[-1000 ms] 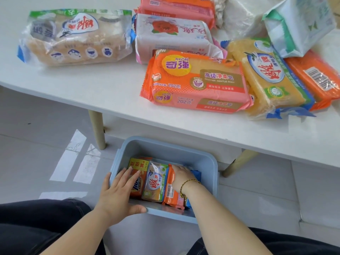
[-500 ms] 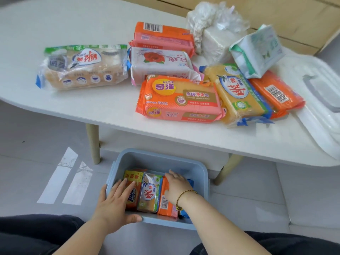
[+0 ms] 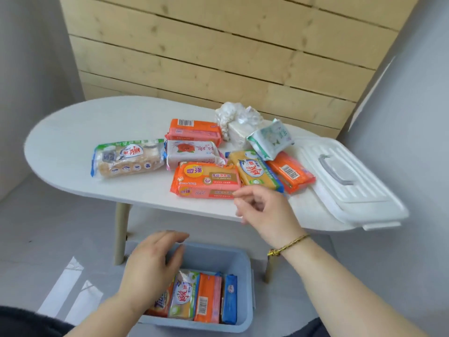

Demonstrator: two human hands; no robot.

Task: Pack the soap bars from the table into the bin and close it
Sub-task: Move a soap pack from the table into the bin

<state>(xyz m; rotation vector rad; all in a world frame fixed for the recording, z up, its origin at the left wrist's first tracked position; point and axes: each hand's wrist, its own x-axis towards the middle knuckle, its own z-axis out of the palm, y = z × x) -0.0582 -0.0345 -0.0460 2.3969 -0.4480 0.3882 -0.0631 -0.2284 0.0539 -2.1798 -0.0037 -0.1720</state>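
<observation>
A blue bin (image 3: 220, 257) stands on the floor below the white table (image 3: 73, 142) and holds several wrapped soap bars (image 3: 207, 297) on edge. My left hand (image 3: 151, 266) hovers over the bin's left side, fingers relaxed, holding nothing. My right hand (image 3: 264, 210) is raised at the table's front edge, fingers loosely curled and empty, just in front of a large orange soap pack (image 3: 206, 180). More soap packs lie on the table: a yellow one (image 3: 255, 170), an orange one (image 3: 290, 172), a clear-wrapped one (image 3: 127, 156) and others behind. The bin's white lid (image 3: 349, 181) lies at the table's right end.
A crumpled white plastic bag (image 3: 237, 117) and a white-green pack (image 3: 271, 138) sit at the back of the table. A wooden plank wall (image 3: 218, 45) rises behind. Tape strips (image 3: 70, 288) mark the grey floor left of the bin. Table legs (image 3: 120, 234) flank the bin.
My right hand has left the bin and risen to the table edge near the orange pack. My left hand lifted off the bin's rim. The view tilted up.
</observation>
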